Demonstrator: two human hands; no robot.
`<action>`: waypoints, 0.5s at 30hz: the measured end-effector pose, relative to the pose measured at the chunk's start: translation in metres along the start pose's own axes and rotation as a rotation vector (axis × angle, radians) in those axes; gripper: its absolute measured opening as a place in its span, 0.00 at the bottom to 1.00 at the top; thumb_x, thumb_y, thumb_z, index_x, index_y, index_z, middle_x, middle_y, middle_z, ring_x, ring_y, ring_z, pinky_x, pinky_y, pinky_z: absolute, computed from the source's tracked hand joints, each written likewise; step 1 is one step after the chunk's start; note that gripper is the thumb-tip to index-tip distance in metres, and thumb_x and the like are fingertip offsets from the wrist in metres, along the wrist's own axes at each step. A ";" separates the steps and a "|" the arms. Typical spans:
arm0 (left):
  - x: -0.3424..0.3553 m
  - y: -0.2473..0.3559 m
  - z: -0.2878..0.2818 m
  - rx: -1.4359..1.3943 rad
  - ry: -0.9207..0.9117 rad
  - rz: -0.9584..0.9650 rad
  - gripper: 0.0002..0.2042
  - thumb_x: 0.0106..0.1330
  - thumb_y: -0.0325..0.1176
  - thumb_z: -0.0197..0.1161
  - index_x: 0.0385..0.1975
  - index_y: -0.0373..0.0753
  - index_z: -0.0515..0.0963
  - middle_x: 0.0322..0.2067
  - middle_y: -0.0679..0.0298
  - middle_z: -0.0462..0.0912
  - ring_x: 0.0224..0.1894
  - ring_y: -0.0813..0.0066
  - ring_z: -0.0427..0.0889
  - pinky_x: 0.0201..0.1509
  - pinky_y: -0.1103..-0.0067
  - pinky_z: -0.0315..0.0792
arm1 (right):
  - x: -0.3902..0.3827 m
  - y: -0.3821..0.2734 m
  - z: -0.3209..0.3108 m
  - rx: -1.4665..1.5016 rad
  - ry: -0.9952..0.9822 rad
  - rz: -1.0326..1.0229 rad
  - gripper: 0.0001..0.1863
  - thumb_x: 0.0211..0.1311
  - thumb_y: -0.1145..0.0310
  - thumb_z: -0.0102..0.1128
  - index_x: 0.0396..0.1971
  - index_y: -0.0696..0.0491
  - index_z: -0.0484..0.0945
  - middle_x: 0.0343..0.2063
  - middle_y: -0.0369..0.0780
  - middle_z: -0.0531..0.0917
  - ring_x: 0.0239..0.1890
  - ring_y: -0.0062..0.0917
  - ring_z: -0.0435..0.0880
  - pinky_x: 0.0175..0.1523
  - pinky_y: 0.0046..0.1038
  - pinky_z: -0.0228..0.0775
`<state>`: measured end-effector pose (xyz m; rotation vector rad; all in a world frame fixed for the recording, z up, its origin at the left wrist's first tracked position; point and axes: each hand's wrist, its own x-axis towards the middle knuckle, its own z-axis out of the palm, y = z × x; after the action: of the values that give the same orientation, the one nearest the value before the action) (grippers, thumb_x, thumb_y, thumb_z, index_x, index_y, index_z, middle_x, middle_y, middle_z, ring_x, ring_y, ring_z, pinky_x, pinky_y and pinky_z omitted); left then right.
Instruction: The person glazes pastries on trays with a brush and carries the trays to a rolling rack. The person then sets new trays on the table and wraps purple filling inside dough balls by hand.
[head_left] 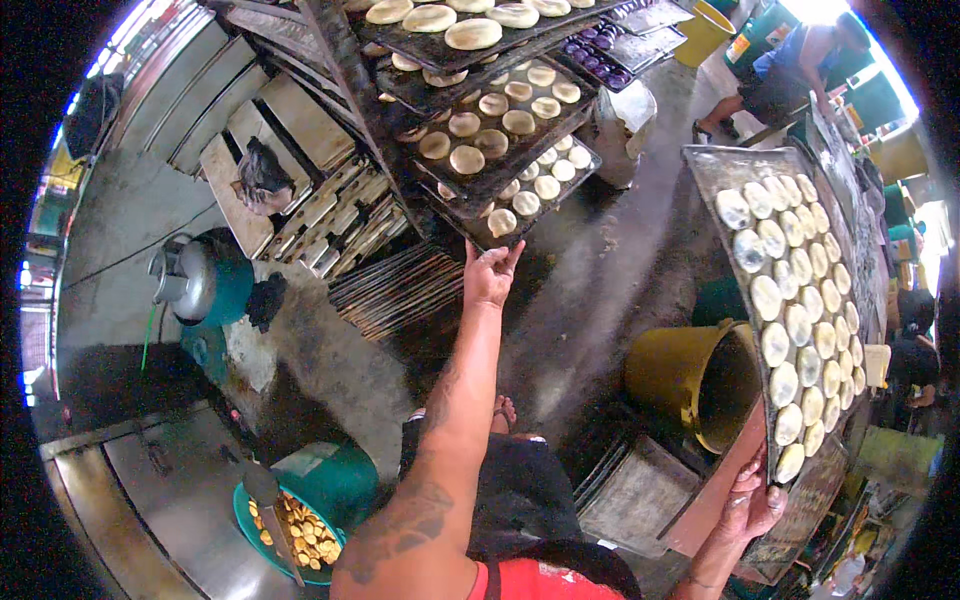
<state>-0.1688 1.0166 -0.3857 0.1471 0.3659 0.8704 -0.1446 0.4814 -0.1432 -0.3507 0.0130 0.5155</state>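
Note:
My left hand grips the front edge of a dark baking tray with pale dough rounds, low among several similar trays on a metal rack at the upper middle. The fingertips are partly under the tray's edge. At the lower right my right hand grips the near end of a long tray holding several rows of pale rounds, some darkened in the middle. This tray extends away from me along the right side, beside a work table.
A gas cylinder and stacked metal pans stand left. A green bucket of browned pieces sits lower left, a yellow bucket right of centre, racked rods or trays below the rack. Another person works upper right.

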 end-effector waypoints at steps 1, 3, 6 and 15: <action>-0.009 -0.006 -0.001 -0.005 0.018 -0.012 0.40 0.52 0.09 0.51 0.67 0.51 0.62 0.58 0.59 0.72 0.57 0.58 0.76 0.59 0.53 0.78 | 0.002 0.006 -0.002 -0.041 -0.059 0.002 0.45 0.47 0.86 0.49 0.72 0.58 0.52 0.71 0.50 0.57 0.72 0.41 0.59 0.68 0.46 0.66; -0.028 -0.004 -0.015 0.111 -0.057 -0.019 0.39 0.52 0.09 0.50 0.66 0.50 0.63 0.59 0.58 0.72 0.58 0.56 0.75 0.59 0.52 0.77 | 0.006 0.021 0.005 -0.001 -0.076 0.056 0.45 0.47 0.85 0.49 0.72 0.58 0.53 0.71 0.50 0.57 0.72 0.41 0.60 0.66 0.46 0.67; -0.067 -0.010 -0.034 0.091 -0.100 -0.118 0.38 0.52 0.10 0.49 0.66 0.48 0.64 0.59 0.58 0.72 0.59 0.54 0.75 0.60 0.52 0.77 | 0.007 0.021 0.005 -0.008 -0.074 0.120 0.45 0.46 0.83 0.47 0.72 0.57 0.53 0.72 0.50 0.55 0.71 0.42 0.60 0.63 0.46 0.71; -0.134 -0.008 -0.035 0.017 0.140 -0.238 0.34 0.51 0.11 0.51 0.60 0.47 0.70 0.56 0.54 0.75 0.58 0.51 0.75 0.60 0.48 0.76 | 0.011 0.039 0.031 -0.040 0.112 -0.086 0.42 0.39 0.86 0.53 0.65 0.62 0.62 0.62 0.49 0.69 0.61 0.41 0.68 0.54 0.41 0.77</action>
<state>-0.2549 0.9073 -0.3864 0.0564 0.5110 0.6437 -0.1564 0.5290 -0.1280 -0.4170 0.0961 0.4112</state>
